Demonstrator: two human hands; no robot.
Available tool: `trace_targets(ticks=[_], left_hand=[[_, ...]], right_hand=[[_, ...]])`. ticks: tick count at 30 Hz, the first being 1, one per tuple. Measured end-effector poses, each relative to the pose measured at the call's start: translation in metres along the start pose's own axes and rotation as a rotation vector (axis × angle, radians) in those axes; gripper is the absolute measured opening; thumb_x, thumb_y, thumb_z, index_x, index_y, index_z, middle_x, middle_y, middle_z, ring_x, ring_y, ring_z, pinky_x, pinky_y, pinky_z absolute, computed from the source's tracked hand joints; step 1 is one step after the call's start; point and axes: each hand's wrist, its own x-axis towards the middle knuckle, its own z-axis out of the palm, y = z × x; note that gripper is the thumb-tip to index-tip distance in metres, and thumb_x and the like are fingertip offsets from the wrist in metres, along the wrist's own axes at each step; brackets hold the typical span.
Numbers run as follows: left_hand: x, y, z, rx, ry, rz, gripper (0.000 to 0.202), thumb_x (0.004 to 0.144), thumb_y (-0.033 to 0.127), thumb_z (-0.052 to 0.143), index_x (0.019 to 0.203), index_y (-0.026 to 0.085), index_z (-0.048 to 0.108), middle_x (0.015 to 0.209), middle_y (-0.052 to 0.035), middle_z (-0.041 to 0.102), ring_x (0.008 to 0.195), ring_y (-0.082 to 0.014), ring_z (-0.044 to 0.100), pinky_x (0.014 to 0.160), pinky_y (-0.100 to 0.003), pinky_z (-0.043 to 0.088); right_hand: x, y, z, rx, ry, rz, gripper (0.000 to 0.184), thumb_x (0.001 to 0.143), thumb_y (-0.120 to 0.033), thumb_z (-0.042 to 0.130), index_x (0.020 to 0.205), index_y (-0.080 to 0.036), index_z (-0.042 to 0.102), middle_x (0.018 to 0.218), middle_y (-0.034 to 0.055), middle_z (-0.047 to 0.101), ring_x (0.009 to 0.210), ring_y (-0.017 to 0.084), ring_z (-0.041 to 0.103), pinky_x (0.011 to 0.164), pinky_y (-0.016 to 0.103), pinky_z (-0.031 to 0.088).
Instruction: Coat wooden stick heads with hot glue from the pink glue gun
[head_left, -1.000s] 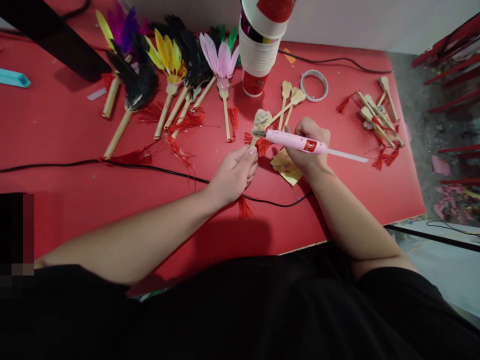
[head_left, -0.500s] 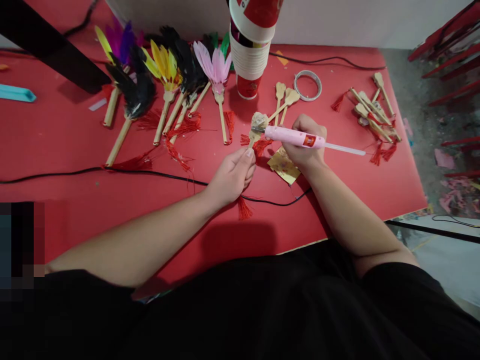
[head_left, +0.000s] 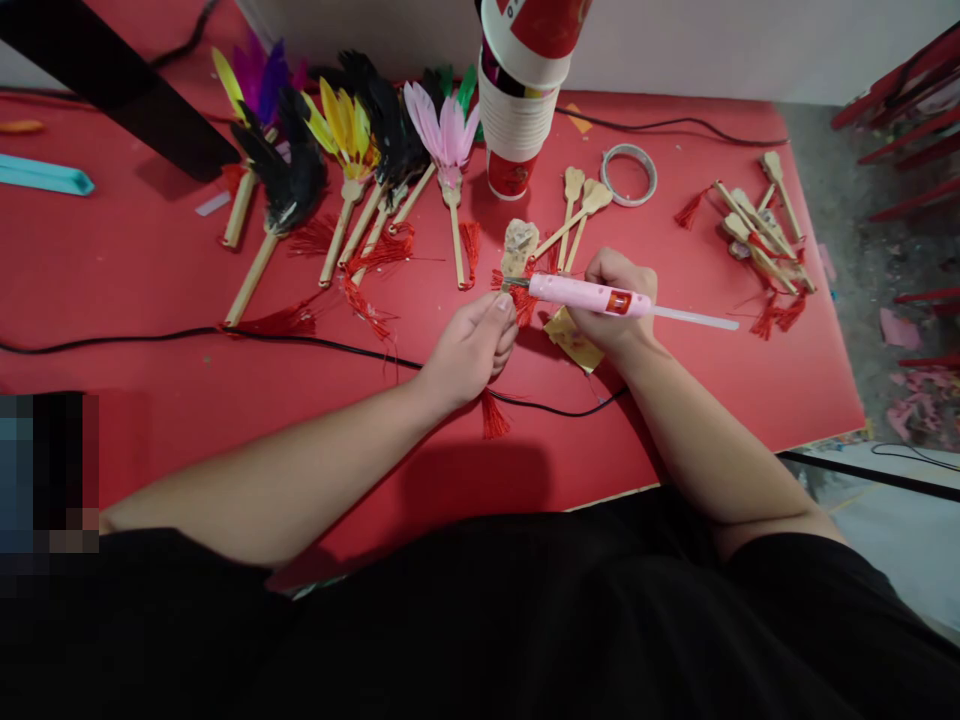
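Note:
My left hand point(head_left: 472, 345) is closed around the handle of a small wooden fan handle point(head_left: 519, 245), its broad, roughly coated head pointing away from me. A red tassel point(head_left: 494, 415) hangs out below that hand. In my right hand point(head_left: 619, 300) is a pink hot glue gun point(head_left: 574, 294), a clear glue stick poking out of its back end. Its metal nozzle meets the wooden piece just above my left thumb. Beneath the right hand lies a yellow paper piece point(head_left: 574, 338). Bare wooden handles point(head_left: 574, 205) lie just beyond.
Several feathered fans point(head_left: 450, 150) lie at the back left of the red table point(head_left: 337, 440). Stacked paper cups point(head_left: 517, 130) stand at the back, near a tape roll point(head_left: 628, 175). More tasselled handles point(head_left: 761, 225) are piled right. A black cable point(head_left: 322, 345) crosses the table.
The glue gun's nozzle has moved down the wooden piece, from its head toward my left thumb. The whole view has shifted slightly, so the table things appear farther right.

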Motion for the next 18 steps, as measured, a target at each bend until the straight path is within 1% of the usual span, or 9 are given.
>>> trace_targets(ticks=[3,6,10,12,15,18], left_hand=[[0.0,0.0,0.0,-0.016,0.014,-0.012,0.057,0.115,0.067,0.076,0.091,0.027,0.043,0.063,0.0129,0.035,0.047,-0.0056,0.022,0.046,-0.018,0.016],[0.001,0.0,0.0,-0.023,0.017,-0.024,0.054,0.115,0.063,0.075,0.091,0.027,0.043,0.063,0.0128,0.035,0.047,-0.0053,0.02,0.046,-0.018,0.014],[0.001,0.0,0.0,-0.041,0.026,-0.046,0.052,0.115,0.061,0.075,0.092,0.028,0.042,0.063,0.0133,0.033,0.047,-0.0056,0.019,0.046,-0.018,0.013],[0.001,0.0,0.0,-0.043,0.03,-0.05,0.052,0.115,0.061,0.075,0.092,0.028,0.041,0.062,0.0135,0.033,0.047,-0.006,0.019,0.046,-0.018,0.013],[0.0,-0.001,0.0,-0.039,0.015,-0.038,0.055,0.113,0.063,0.077,0.091,0.028,0.041,0.061,0.0135,0.032,0.047,-0.006,0.019,0.046,-0.018,0.013],[-0.002,-0.001,0.001,-0.021,-0.007,-0.026,0.058,0.112,0.064,0.079,0.089,0.028,0.04,0.061,0.0134,0.032,0.048,-0.0057,0.019,0.046,-0.018,0.014]], right_hand=[[0.0,-0.001,0.003,-0.014,-0.024,0.017,0.061,0.1,-0.07,0.085,0.08,-0.031,0.042,0.067,-0.0045,0.043,0.066,0.018,0.048,0.066,0.037,0.046],[0.001,-0.005,0.005,-0.014,-0.024,0.046,0.061,0.099,-0.071,0.082,0.079,-0.031,0.041,0.065,-0.0043,0.044,0.066,0.018,0.046,0.064,0.036,0.043],[0.006,-0.012,0.006,0.019,-0.007,0.064,0.062,0.1,-0.079,0.07,0.076,-0.032,0.039,0.063,-0.0041,0.044,0.062,0.017,0.041,0.059,0.035,0.037],[0.006,-0.014,0.006,0.031,0.004,0.058,0.062,0.102,-0.08,0.066,0.075,-0.033,0.037,0.063,-0.0042,0.043,0.061,0.016,0.039,0.059,0.036,0.036],[0.006,-0.011,0.008,0.036,0.014,0.078,0.062,0.103,-0.076,0.07,0.076,-0.033,0.036,0.064,-0.0046,0.041,0.062,0.016,0.039,0.06,0.036,0.037],[0.007,-0.006,0.009,0.032,0.038,0.091,0.059,0.104,-0.072,0.073,0.077,-0.032,0.038,0.065,-0.004,0.041,0.064,0.018,0.041,0.061,0.037,0.039]])
